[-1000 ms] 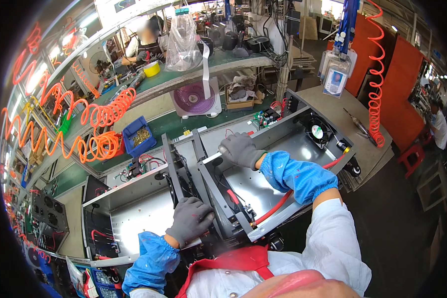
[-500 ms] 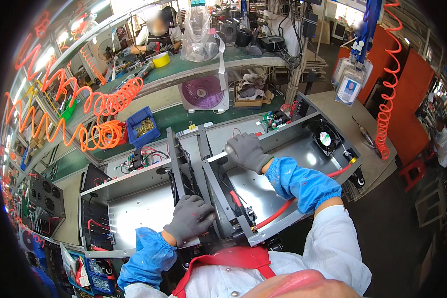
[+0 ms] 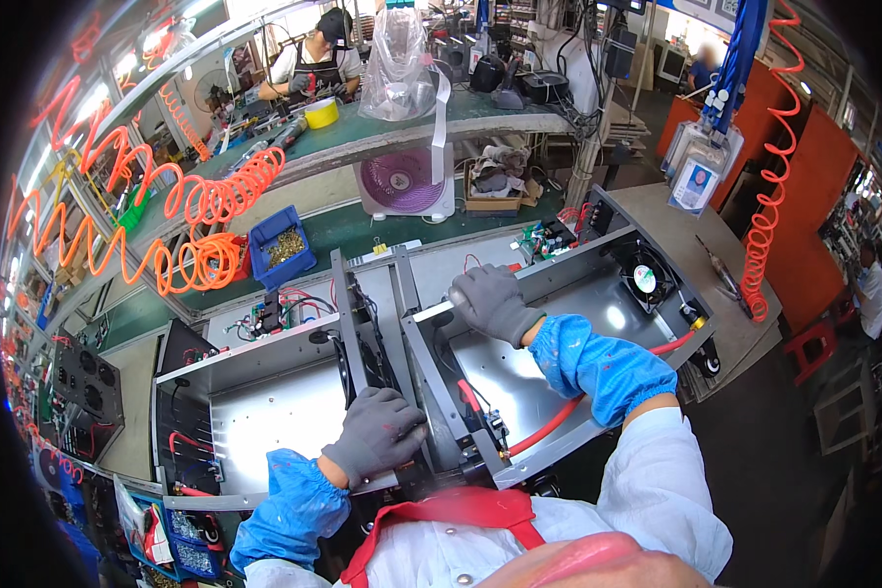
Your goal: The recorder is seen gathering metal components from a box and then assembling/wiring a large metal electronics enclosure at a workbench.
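Observation:
Two open metal cases stand side by side on the bench: a left case (image 3: 265, 421) and a right case (image 3: 578, 304). My left hand (image 3: 377, 434), in a grey glove, is closed over the near right corner of the left case; its fingertips are partly hidden. Gloved alike, my right hand (image 3: 497, 302) curls its fingers over the upper edge of the right case's inner panel. Inside the right case are a black fan (image 3: 644, 278) and a thick red hose (image 3: 549, 429). Circuit boards with wires (image 3: 276, 312) sit behind the left case's panel.
A blue bin (image 3: 282, 249) of small brass-coloured parts stands behind the cases. Orange coiled hoses (image 3: 760, 230) hang on both sides. At the right lies a pen-shaped tool (image 3: 720, 263). A co-worker (image 3: 316, 64) sits across the bench, beside yellow tape (image 3: 319, 114).
My hands keep nearly the same places; the right has shifted slightly right and down. The left case sits a touch further left. Across the bench, the co-worker's head has turned down.

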`<state>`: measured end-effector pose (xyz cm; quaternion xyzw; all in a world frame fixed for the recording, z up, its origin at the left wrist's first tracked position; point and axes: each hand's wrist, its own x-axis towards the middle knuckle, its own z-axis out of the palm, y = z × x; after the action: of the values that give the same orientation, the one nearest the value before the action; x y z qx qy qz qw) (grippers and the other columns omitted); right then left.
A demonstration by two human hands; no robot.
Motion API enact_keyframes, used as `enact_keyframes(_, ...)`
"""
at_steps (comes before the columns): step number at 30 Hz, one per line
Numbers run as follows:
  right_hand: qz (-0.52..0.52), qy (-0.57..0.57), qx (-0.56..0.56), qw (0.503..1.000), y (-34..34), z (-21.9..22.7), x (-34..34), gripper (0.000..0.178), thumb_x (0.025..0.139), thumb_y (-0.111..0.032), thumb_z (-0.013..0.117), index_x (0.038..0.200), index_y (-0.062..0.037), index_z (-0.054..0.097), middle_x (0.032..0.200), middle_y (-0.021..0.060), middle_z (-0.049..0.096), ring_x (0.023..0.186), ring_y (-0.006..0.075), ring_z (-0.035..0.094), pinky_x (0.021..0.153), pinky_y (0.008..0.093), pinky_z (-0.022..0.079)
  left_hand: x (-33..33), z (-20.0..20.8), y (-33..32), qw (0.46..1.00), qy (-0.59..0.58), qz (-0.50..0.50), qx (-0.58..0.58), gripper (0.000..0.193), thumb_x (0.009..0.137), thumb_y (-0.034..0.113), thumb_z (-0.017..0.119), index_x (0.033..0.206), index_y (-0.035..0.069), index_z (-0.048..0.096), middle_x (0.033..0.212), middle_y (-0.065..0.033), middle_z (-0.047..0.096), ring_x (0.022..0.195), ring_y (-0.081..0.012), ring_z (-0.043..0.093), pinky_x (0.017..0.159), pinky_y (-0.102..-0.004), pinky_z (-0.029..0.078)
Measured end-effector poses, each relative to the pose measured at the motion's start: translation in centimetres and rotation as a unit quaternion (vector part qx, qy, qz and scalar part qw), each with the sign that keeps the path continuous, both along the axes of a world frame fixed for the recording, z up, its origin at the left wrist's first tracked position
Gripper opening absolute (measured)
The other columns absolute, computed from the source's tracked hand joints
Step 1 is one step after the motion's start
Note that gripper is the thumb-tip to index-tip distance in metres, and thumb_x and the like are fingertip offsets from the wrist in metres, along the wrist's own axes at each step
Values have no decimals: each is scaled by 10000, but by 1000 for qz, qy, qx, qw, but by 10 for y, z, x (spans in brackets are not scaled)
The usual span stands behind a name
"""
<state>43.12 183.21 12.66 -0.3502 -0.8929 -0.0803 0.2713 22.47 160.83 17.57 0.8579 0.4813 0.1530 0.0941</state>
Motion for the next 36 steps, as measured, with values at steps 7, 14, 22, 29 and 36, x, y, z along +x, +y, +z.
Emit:
enact_keyframes(7, -5, 8, 31, 999, 2, 0, -1, 234, 908, -347, 514, 892, -150, 639, 821, 76, 624, 812, 270, 599, 723, 447, 424, -1, 0, 1, 1000, 10, -6, 1, 232, 846, 308, 631, 942, 109, 704, 898, -66, 674, 936, -259, 595, 887, -400, 417)
enact_keyframes(14, -17, -16, 9, 1000, 0, -1, 1, 220, 903, -338, 524, 932, -151, 637, 849, 83, 619, 833, 276, 596, 745, 437, 423, 1, 0, 1, 1000, 15, -7, 15, 238, 853, 312, 610, 931, 107, 703, 888, -59, 673, 937, -243, 599, 877, -381, 419)
enact_keyframes(22, -5, 26, 53, 998, 3, -7, 1, 257, 910, -359, 504, 850, -152, 644, 791, 73, 634, 770, 269, 608, 698, 458, 431, 1, 0, 3, 1000, 15, -14, -2, 243, 851, 314, 610, 944, 111, 703, 895, -59, 671, 938, -247, 597, 875, -381, 418)
enact_keyframes(29, 10, 2, 0, 1000, 2, 2, -5, 234, 874, -351, 536, 859, -149, 654, 848, 93, 643, 793, 286, 619, 705, 469, 454, -5, 0, 2, 1000, -3, 6, -14, 222, 834, 305, 622, 909, 107, 687, 835, -94, 613, 882, -296, 571, 832, -427, 432)
enact_keyframes(36, 27, -42, -28, 998, 16, -7, 0, 271, 893, -285, 523, 1070, -137, 664, 1027, 122, 669, 960, 331, 624, 848, 438, 472, -10, -28, -3, 996, -43, 11, 81, 223, 849, 337, 594, 904, 124, 632, 817, -80, 598, 877, -288, 558, 817, -450, 427)
